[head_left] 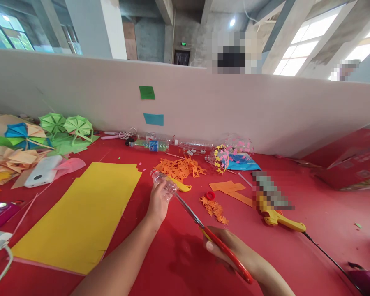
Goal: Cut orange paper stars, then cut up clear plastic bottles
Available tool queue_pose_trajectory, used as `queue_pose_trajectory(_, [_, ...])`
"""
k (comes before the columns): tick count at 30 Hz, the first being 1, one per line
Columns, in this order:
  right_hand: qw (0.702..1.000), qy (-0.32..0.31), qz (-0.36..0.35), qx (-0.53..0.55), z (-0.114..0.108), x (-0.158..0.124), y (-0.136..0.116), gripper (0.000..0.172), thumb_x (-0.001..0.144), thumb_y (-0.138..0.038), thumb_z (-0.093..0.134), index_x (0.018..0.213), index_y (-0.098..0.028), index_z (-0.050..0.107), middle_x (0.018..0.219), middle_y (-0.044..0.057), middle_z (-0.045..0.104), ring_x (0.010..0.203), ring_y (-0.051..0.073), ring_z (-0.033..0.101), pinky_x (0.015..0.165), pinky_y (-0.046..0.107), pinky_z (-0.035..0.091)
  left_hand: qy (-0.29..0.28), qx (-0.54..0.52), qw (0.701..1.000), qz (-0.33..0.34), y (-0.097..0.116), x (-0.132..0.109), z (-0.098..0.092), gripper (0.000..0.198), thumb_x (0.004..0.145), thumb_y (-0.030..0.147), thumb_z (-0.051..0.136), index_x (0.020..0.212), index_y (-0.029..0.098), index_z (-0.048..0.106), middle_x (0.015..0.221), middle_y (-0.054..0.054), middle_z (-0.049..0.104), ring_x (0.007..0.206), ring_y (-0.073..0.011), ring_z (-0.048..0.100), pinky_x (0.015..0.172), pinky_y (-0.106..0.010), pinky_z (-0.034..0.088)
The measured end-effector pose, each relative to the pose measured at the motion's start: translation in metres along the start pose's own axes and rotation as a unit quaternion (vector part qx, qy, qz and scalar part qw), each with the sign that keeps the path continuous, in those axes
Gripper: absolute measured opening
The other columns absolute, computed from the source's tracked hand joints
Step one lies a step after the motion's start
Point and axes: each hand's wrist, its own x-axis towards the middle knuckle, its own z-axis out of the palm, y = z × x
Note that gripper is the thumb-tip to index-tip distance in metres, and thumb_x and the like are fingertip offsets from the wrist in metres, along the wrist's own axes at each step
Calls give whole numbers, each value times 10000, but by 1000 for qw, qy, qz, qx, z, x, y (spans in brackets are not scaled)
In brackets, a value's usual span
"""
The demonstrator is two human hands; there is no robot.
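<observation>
My left hand (159, 201) is closed around a clear plastic bottle piece (169, 187), its neck pointing up and left. Red-handled scissors (223, 244) are gripped in my right hand (230, 248). Their blades reach up-left and meet the lower right edge of the plastic; whether they cut into it I cannot tell. Just behind the bottle piece lies a yellow tool (181, 185), partly hidden by it. Cut orange paper scraps (185, 166) are heaped beyond my left hand. Small orange paper stars (216, 209) and a red bottle cap (210, 195) lie above my right hand.
Yellow paper sheets (89, 209) cover the left of the red table. A yellow glue gun (283, 221) with a black cord lies right. Plastic bottles (154, 145) and star-decorated plastic pieces (220, 158) stand along the white partition (203, 107). Green paper umbrellas (78, 125) are far left.
</observation>
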Motion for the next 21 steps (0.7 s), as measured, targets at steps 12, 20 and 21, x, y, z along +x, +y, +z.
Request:
queue_pose_trajectory(12, [991, -12, -45, 128, 23, 12, 7, 554, 754, -742, 464, 732, -195, 386, 515, -79, 369, 418, 57, 326, 405, 197, 246, 19, 59, 998, -7, -5, -7, 8, 312, 663, 334, 744, 904, 204, 594, 791, 5, 644, 752, -131, 619, 747, -273, 459])
queue_pose_trajectory(20, [990, -8, -51, 133, 24, 13, 6, 529, 778, -716, 470, 721, -197, 385, 486, -89, 346, 422, 58, 309, 417, 201, 227, 23, 54, 998, -12, -5, -6, 8, 311, 668, 335, 745, 897, 203, 581, 803, -1, 641, 746, -131, 618, 733, -272, 463])
queue_pose_trajectory(21, [990, -8, -51, 132, 23, 13, 6, 534, 773, -722, 469, 717, -198, 385, 484, -90, 342, 422, 59, 311, 419, 203, 228, 21, 52, 998, -12, -5, -6, 7, 310, 670, 339, 743, 895, 203, 577, 788, 1, 640, 736, -131, 619, 731, -275, 464])
